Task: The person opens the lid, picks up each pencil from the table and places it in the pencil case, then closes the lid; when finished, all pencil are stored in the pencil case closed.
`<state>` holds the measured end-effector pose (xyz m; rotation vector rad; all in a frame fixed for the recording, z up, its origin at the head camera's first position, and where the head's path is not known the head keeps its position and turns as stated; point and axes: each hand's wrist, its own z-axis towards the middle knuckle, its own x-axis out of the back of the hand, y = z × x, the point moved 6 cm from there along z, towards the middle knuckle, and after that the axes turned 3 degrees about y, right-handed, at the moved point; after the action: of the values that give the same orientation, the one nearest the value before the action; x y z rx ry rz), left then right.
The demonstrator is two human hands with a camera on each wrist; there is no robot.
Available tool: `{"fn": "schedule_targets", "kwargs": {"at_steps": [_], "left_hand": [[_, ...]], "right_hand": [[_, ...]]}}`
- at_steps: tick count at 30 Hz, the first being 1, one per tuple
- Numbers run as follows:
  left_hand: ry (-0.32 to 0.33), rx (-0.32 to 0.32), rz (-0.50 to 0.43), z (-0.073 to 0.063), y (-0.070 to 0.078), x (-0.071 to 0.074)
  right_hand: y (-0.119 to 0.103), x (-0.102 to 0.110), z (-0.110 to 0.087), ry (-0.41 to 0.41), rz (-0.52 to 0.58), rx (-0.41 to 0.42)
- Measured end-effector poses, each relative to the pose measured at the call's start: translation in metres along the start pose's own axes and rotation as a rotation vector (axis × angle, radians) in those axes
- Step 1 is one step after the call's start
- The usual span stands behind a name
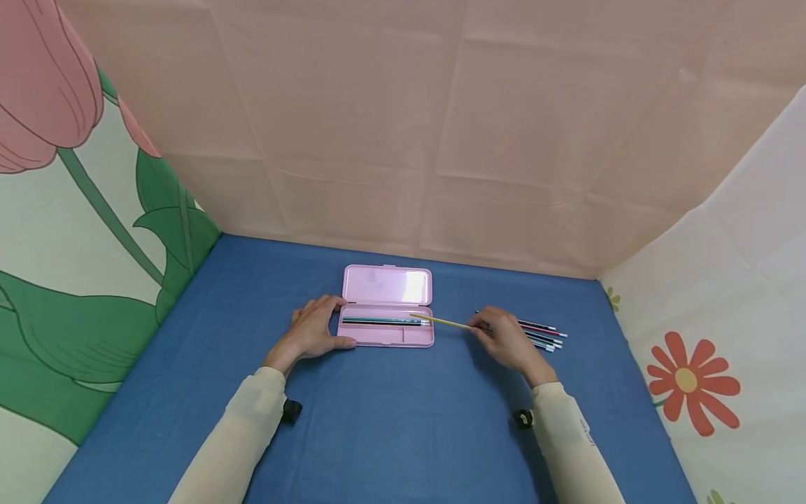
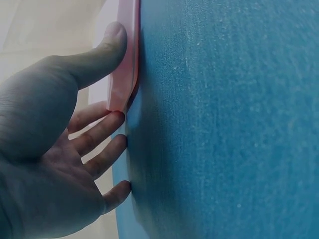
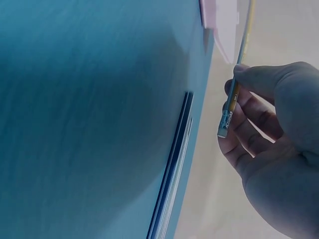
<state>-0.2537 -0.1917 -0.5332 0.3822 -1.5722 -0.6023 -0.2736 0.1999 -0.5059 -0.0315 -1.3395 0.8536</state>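
Yellow pencil: the yellow pencil (image 1: 448, 323) is held off the table, slanting from the right hand (image 1: 504, 341) toward the pink case (image 1: 371, 338); its far end is over the right part of the case, and whether it touches anything there I cannot tell.
Right-hand grip: thumb and forefinger pinch the yellow pencil near its eraser end – the band and eraser stick out past the fingertips in the right wrist view.
Pink case: open on the table, hinged lid (image 1: 378, 285) laid back on the far side, a small divider standing in the front right part.
Pencils inside: dark and bluish pencils (image 1: 378, 321) lie lengthwise side by side in the rear part.
Left-hand grip: the left hand (image 1: 310, 329) is spread at the case's left end – thumb on the near corner, forefinger by the hinge.
Loose pencils: a bunch of pencils (image 1: 546, 337) lies on the table, partly hidden behind the right hand, pale ends pointing right.
Table: blue cloth (image 1: 403, 420).
Sleeves: cream, with a small black device at each wrist.
Surround: tan backdrop (image 1: 428, 126), tulip print (image 1: 50, 77) left, red flower print (image 1: 693, 383) right.
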Motion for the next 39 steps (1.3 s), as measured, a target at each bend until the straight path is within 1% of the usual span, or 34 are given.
{"fn": "schedule_targets", "kwargs": {"at_steps": [8, 15, 20, 25, 29, 33, 39], "left_hand": [[-0.001, 0.006, -0.004, 0.000, 0.001, 0.001], [-0.005, 0.012, -0.005, 0.000, 0.002, 0.002], [-0.002, 0.009, 0.003, 0.001, 0.001, 0.001], [-0.004, 0.014, -0.003, 0.001, 0.000, 0.000], [-0.007, 0.018, -0.001, 0.001, 0.000, -0.001], [-0.008, 0.021, 0.001, 0.001, 0.000, -0.001], [-0.012, 0.023, 0.000, 0.001, 0.000, -0.001]], "right_hand": [[-0.021, -0.021, 0.023, -0.025, -0.010, 0.033], [-0.043, -0.036, 0.043, -0.044, -0.002, 0.081], [-0.055, -0.046, 0.057, -0.073, -0.004, 0.087], [-0.063, -0.056, 0.069, -0.090, 0.012, 0.078], [-0.067, -0.064, 0.077, -0.103, 0.010, 0.090], [-0.070, -0.072, 0.082, -0.116, 0.000, 0.108], [-0.072, -0.080, 0.086, -0.121, 0.015, 0.133]]}}
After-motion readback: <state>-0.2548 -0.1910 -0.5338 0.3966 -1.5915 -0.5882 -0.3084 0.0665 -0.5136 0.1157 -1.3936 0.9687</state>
